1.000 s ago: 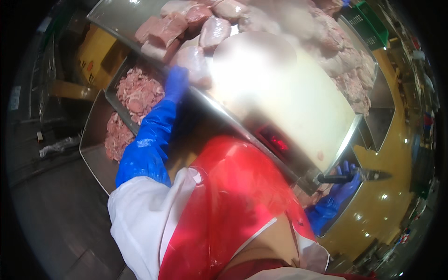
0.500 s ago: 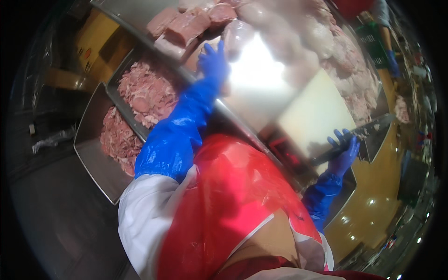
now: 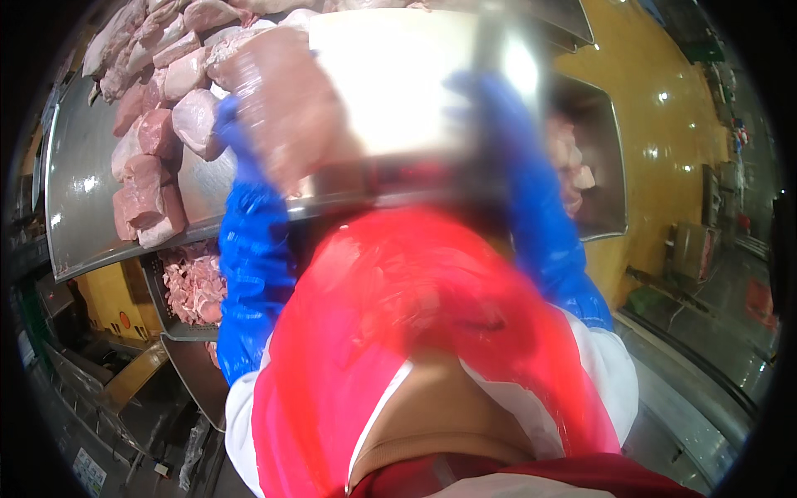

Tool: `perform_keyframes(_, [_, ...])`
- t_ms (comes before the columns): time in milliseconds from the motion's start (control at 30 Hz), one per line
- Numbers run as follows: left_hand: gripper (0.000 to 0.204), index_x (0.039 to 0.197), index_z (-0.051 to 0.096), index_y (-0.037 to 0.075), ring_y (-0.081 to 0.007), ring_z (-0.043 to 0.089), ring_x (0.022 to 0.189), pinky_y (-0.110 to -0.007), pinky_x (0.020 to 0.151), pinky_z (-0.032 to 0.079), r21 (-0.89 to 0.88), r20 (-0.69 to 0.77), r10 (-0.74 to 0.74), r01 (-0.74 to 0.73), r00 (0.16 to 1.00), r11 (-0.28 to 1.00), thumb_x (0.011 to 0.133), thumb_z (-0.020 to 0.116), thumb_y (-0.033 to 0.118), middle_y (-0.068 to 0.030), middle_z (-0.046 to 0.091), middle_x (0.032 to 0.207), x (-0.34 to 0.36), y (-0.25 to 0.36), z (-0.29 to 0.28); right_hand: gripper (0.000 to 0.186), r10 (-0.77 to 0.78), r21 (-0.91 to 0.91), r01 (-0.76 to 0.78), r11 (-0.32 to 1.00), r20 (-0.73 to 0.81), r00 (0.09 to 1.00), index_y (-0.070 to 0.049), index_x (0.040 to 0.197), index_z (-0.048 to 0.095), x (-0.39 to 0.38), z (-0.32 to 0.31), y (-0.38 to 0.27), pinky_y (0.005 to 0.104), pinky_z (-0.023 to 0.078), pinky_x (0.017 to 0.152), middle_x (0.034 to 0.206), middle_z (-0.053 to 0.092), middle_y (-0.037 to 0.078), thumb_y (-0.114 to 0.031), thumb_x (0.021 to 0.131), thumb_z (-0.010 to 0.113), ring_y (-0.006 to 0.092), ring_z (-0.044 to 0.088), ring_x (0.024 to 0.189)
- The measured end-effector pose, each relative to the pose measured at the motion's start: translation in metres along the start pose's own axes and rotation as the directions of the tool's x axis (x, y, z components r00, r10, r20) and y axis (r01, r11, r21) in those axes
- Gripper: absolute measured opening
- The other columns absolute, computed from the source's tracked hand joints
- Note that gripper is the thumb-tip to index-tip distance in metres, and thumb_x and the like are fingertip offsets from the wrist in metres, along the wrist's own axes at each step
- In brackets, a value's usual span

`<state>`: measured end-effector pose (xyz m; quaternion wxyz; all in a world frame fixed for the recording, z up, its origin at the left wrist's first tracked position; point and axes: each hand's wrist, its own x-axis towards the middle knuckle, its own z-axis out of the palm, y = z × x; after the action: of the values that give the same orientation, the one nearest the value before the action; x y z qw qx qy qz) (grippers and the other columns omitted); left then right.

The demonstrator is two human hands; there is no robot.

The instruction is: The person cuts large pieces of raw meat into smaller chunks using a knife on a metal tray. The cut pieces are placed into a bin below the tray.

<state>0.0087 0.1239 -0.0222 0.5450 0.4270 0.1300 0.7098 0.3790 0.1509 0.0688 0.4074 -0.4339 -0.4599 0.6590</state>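
Note:
My left hand (image 3: 238, 141), in a blue glove and smeared by motion, is at the left edge of a large slab of raw meat (image 3: 295, 100). It appears to grip the slab, which overlaps the left part of a white cutting board (image 3: 390, 66). My right hand (image 3: 488, 93), also blue-gloved and blurred, is closed on a knife (image 3: 491, 41) at the right end of the board. The blade points away from me; its outline is smeared.
Several raw meat chunks (image 3: 149, 199) lie on the steel table (image 3: 87, 183) at left. Meat trimmings (image 3: 195, 286) fill a bin below them. At right stands a steel bin (image 3: 616, 166) holding pale meat pieces (image 3: 569, 162). Beyond it is a yellowish floor (image 3: 656, 108).
My view has turned toward the board. A large slab of meat is now beside my left hand, over the board's left part. My right hand has swung the knife to point away from me.

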Motion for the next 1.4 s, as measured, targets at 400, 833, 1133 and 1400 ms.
perform_keyframes(400, [0.055,0.148,0.05,0.003,-0.025,0.063,0.116,-0.037,0.1,0.051,0.776,-0.286,-0.387,0.449,0.877,0.444,0.098,0.063,0.023,-0.0158,0.065,0.129,0.099,-0.1,0.092,0.029,-0.289,-0.45,0.241,0.86,-0.04,0.957,0.001,0.116,0.061,0.066,-0.017,0.059,0.0349,0.05,0.083,0.1,0.067,0.01,-0.025,0.103,0.059,0.0173,0.061,0.092])
perform_keyframes(833, [0.016,0.097,0.07,0.008,-0.0251,0.067,0.089,-0.035,0.079,0.055,0.989,-0.133,0.182,0.12,0.974,0.082,0.083,0.077,0.005,-0.0099,0.063,0.095,-0.02,-0.072,0.122,0.07,0.065,-0.824,0.332,0.459,0.404,0.913,-0.021,0.163,0.025,-0.02,-0.016,0.002,0.0567,0.051,0.077,0.098,0.069,0.031,-0.011,0.1,0.052,0.0505,0.067,0.086])
perform_keyframes(1133, [0.026,0.104,0.07,0.007,-0.0291,0.065,0.102,-0.041,0.092,0.053,0.977,-0.206,0.263,0.186,0.942,0.102,0.08,0.08,0.011,-0.0123,0.064,0.106,-0.004,-0.06,0.126,0.071,0.269,-0.896,0.368,0.249,0.428,0.863,-0.023,0.164,0.028,-0.086,-0.102,-0.082,0.0467,0.053,0.069,0.086,0.068,0.021,-0.008,0.099,0.052,0.0347,0.068,0.074])
perform_keyframes(1400, [0.023,0.091,0.065,0.008,-0.0322,0.058,0.099,-0.043,0.084,0.05,0.986,-0.137,0.026,0.134,0.99,0.097,0.075,0.08,0.013,-0.0128,0.06,0.103,-0.013,-0.068,0.137,0.074,-0.117,-0.645,0.286,0.708,0.293,0.949,-0.004,0.163,0.02,0.03,0.041,-0.013,0.0461,0.053,0.081,0.102,0.069,0.029,-0.016,0.098,0.054,0.0366,0.066,0.087])
